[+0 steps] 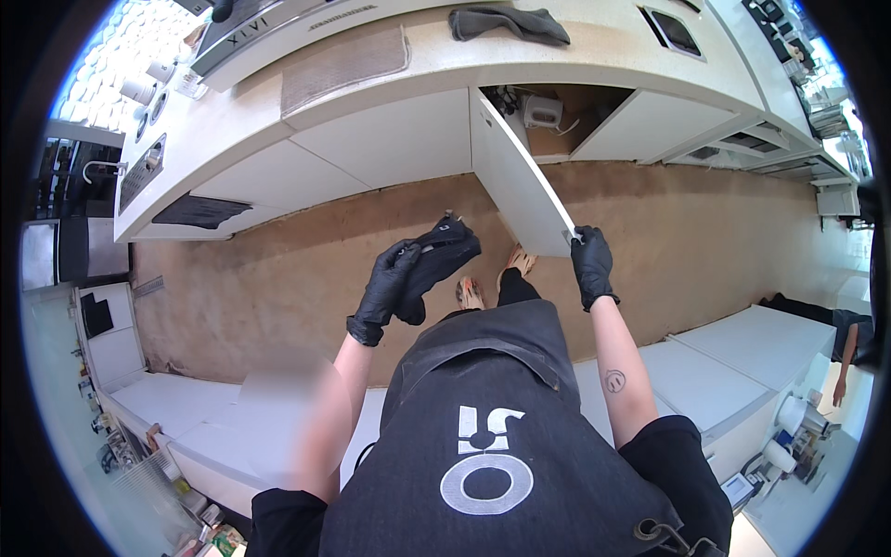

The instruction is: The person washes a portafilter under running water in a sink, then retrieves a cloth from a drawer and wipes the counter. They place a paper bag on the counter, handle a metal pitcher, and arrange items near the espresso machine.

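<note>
In black gloves, both of my hands are raised in front of my dark apron (480, 376). Folded black cloth (440, 261), with what looks like a strap and a small metal fitting at its far end, hangs from my left hand (391, 282). My right hand (592, 264) grips the free edge of a white cabinet door (518, 177), which is swung out over the floor. Behind the door, the open cupboard (585, 122) shows a white appliance (542, 111) with a pale cord and dark cables beside it.
Along the counter (431, 63) lie a grey towel (509, 26) and a beige mat (348, 69). My shoes stand on the brown floor (278, 278) close to the door. White cabinets (724, 369) run behind me. Another person's arm (846, 362) shows at far right.
</note>
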Motion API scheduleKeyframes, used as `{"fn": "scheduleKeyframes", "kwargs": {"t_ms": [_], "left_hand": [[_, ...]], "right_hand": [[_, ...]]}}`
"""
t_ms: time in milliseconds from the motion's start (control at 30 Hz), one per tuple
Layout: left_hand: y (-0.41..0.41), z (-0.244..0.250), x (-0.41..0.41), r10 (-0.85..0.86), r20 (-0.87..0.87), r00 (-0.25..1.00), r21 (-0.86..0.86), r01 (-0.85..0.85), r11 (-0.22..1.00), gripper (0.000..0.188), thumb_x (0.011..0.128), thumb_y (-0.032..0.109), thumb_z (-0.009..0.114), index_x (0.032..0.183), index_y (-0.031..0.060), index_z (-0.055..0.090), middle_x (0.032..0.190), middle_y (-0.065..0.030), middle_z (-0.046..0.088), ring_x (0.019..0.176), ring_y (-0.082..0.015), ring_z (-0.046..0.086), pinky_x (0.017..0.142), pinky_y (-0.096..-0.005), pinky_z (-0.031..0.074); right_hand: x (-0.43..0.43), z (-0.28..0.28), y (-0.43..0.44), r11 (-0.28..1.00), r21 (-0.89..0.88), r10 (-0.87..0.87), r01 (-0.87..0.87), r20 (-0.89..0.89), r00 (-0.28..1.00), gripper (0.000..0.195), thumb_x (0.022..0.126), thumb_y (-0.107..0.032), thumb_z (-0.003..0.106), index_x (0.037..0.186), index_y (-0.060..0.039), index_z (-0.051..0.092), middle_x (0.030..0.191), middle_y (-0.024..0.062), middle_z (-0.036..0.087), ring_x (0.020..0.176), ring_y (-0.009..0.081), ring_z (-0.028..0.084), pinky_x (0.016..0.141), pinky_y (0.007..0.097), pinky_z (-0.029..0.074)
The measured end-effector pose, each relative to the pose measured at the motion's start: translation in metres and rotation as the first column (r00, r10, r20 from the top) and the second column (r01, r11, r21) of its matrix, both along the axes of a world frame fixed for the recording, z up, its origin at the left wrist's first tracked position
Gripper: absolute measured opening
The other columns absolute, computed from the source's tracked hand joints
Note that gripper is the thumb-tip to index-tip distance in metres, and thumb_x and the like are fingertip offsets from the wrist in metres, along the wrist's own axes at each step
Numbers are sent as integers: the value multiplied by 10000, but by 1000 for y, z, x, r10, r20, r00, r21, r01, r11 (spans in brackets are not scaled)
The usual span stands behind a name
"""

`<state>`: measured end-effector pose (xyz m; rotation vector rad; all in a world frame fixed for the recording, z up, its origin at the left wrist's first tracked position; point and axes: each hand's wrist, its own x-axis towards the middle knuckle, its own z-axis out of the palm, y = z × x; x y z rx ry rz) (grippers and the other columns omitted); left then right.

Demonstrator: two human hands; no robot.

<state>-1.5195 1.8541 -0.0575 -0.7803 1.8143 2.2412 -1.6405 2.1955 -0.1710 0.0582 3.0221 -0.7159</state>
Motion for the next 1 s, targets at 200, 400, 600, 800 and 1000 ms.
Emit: {"fn": "scheduleKeyframes", "kwargs": {"t_ms": [200,400,600,800,1000], "left_hand": [[10,29,-14,-104,-61,993,21,105,994,307,920,300,608,1078,37,629,881,-33,649,717,-90,598,614,-240,495],[25,46,-29,-149,-34,988,1,149,989,314,917,296,611,1077,27,634,922,-34,651,761,-89,593,653,-239,493],[37,42,-41,-269,-111,957,-163,249,955,343,916,301,611,1103,14,628,951,-35,648,820,-92,583,717,-245,489],[53,54,-65,-426,-40,904,-75,422,903,375,922,327,593,1130,17,623,967,-45,651,822,-100,587,714,-243,489],[86,83,-104,-680,-331,654,-158,672,724,529,891,330,630,1298,20,495,1146,-85,592,1039,-154,544,905,-297,444]], "right_hand": [[-1,-5,-3,1000,9,9,-10,17,1000,183,794,-133,608,975,-133,636,958,120,621,831,342,623,713,423,495],[6,4,-11,999,-33,-10,12,73,997,188,777,-146,627,960,-131,667,946,118,639,853,324,631,743,401,498],[7,93,-39,649,-760,186,-7,150,971,244,816,-205,674,1047,-126,676,1013,72,651,909,223,622,804,343,484],[13,175,-56,405,-880,323,-247,-115,939,207,872,-125,642,1076,-88,649,1041,56,634,953,134,568,848,278,455],[-7,268,-52,520,-799,221,-301,-214,951,136,905,-138,613,952,-11,612,820,75,662,759,101,612,704,255,494]]}}
